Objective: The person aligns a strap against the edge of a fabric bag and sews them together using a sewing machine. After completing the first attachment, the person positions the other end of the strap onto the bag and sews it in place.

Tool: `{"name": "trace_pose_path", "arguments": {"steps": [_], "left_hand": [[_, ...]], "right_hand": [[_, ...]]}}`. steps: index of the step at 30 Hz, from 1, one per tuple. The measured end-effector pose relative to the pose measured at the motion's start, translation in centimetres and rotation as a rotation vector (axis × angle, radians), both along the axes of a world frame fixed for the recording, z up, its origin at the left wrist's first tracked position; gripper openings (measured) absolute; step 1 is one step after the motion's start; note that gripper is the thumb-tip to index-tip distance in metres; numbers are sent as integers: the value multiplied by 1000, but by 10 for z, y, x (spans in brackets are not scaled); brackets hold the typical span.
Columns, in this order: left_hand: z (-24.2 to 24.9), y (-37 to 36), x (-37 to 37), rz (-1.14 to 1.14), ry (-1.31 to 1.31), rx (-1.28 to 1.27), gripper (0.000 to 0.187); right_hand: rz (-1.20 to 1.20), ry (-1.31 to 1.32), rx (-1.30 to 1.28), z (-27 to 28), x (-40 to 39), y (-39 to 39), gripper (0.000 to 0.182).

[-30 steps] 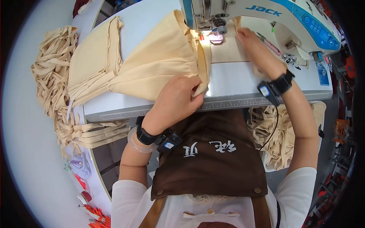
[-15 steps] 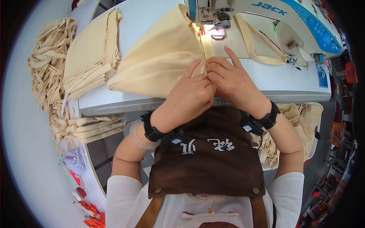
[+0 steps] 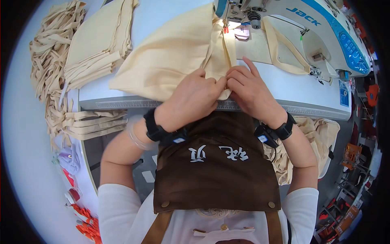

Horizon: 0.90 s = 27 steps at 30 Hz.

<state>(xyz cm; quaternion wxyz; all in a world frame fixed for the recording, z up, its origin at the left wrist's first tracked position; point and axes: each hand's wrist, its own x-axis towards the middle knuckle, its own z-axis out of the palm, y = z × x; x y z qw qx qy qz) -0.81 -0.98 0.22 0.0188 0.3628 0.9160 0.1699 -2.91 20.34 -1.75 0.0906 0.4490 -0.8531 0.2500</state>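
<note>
Cream fabric lies spread on the white sewing table, its upper right edge under the needle area of the sewing machine. My left hand is closed on the fabric's near right edge. Close beside it, my right hand pinches the same edge, where a cream strap runs down from the lit needle; its index finger points up. The fingertips of both hands nearly meet. Another part of the strap loops on the table right of the needle.
Folded cream panels are stacked at the left, beside a heap of straps. More straps hang below the table's left edge. Cream pieces fill a container at the lower right. A ruler strip runs along the front edge.
The view has shifted, so the machine appears further right and lower. My left hand has moved left relative to my right hand, and the fabric near it is more folded.
</note>
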Motion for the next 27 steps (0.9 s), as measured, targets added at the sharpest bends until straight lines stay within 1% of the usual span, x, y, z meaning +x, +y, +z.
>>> {"name": "trace_pose_path", "arguments": {"steps": [1, 3, 4, 6, 7, 9, 10, 12, 15, 21, 24, 27], "left_hand": [[-4, 1, 4, 21, -14, -7, 39], [-9, 3, 10, 65, -45, -19, 45], [-9, 4, 11, 67, -44, 30, 47], [-8, 5, 13, 74, -44, 128, 52], [-7, 5, 13, 69, -57, 149, 51], [-6, 6, 11, 57, -82, 192, 49], [-7, 7, 11, 39, -78, 219, 45], [-9, 10, 10, 11, -69, 272, 37], [-7, 12, 8, 2, -93, 244, 24], [-15, 20, 12, 24, -44, 305, 21], [-9, 18, 13, 36, -119, 271, 22], [0, 21, 11, 61, 87, 63, 27]], "right_hand": [[-12, -24, -5, -2, 3, 2, 32], [-98, -46, -152, -2, 9, 8, 42], [-138, -55, -224, -2, 11, 10, 47], [-220, -119, -242, -6, 16, 17, 57], [-262, -150, -251, -8, 17, 19, 61], [-229, -92, -172, -14, 16, 18, 64], [-211, -63, -132, -17, 16, 17, 65], [-178, -23, -85, -19, 16, 12, 63], [-149, 13, -37, -21, 16, 8, 61], [-133, 28, 15, -24, 18, 7, 58], [-123, 31, 20, -27, 17, 8, 57], [-117, 65, 29, -28, 16, 9, 56]]}}
